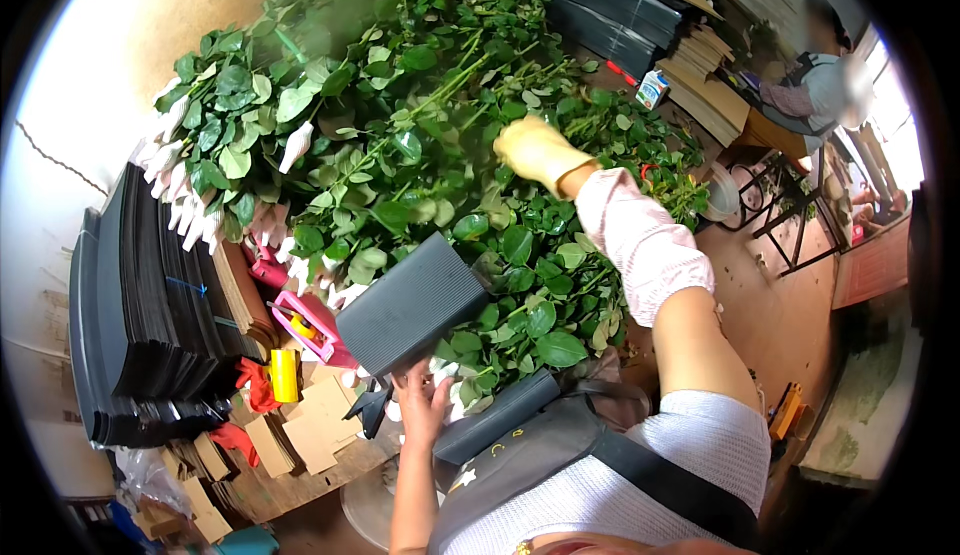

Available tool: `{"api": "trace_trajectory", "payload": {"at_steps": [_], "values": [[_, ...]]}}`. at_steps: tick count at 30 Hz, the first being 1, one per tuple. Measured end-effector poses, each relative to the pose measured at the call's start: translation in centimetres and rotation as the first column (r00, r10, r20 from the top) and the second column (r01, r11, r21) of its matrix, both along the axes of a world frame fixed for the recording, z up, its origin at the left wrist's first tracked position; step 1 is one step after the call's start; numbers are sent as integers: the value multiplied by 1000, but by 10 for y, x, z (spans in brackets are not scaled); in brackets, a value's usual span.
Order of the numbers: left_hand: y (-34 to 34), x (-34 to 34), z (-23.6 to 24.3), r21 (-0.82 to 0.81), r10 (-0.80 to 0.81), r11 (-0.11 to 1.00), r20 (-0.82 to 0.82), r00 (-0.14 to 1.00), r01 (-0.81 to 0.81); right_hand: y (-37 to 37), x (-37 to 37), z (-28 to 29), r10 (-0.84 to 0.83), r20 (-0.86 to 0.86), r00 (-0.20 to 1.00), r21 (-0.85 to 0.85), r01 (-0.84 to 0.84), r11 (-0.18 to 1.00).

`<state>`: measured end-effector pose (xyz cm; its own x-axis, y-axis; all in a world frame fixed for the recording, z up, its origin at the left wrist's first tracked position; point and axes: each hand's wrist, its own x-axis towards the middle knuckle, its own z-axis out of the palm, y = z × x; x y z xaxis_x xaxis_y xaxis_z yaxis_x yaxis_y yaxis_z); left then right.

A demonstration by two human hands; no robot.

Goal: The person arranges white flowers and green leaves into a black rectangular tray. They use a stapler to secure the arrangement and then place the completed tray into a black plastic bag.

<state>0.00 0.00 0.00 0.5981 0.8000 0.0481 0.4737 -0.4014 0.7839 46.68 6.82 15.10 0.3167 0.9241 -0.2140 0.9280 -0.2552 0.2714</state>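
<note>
My bare left hand [422, 402] is open, its fingers spread at the lower edge of a dark corrugated wrapping piece [410, 305]. That piece lies tilted over leafy rose stems and white-wrapped rose heads. My right hand [542, 158], in a yellow glove, is closed among the rose stems [430, 105] on the table. Whatever its fingers hold is hidden by the glove. The stems are heaped with green leaves, and white netted rose heads [297, 147] point left. A second dark corrugated piece [497, 417] rests against my apron.
Stacked dark sheets [165, 305] stand at the left. Near them are a pink tape dispenser [310, 330], a yellow roll [284, 376], red gloves [256, 385] and cardboard pieces [325, 420]. More dark sheets [605, 30] and a small carton [652, 90] lie at the back right; a person [815, 95] is beyond.
</note>
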Motion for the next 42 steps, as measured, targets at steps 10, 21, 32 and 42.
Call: {"api": "trace_trajectory", "payload": {"at_steps": [10, 21, 32, 42], "values": [[-1, 5, 10, -75, 35, 997, 17, 999, -34, -61, 66, 62, 398, 258, 880, 708, -453, 542], [3, 4, -15, -415, 156, 906, 150, 976, -81, -159, 67, 109, 371, 186, 910, 853, -337, 398], [2, 3, -10, -221, 75, 974, 115, 991, -49, -106, 56, 145, 502, 54, 863, 897, -263, 356], [-8, -1, -10, -455, 136, 883, 19, 991, -112, -211, -7, 45, 348, -547, 762, 527, -9, 850]]}}
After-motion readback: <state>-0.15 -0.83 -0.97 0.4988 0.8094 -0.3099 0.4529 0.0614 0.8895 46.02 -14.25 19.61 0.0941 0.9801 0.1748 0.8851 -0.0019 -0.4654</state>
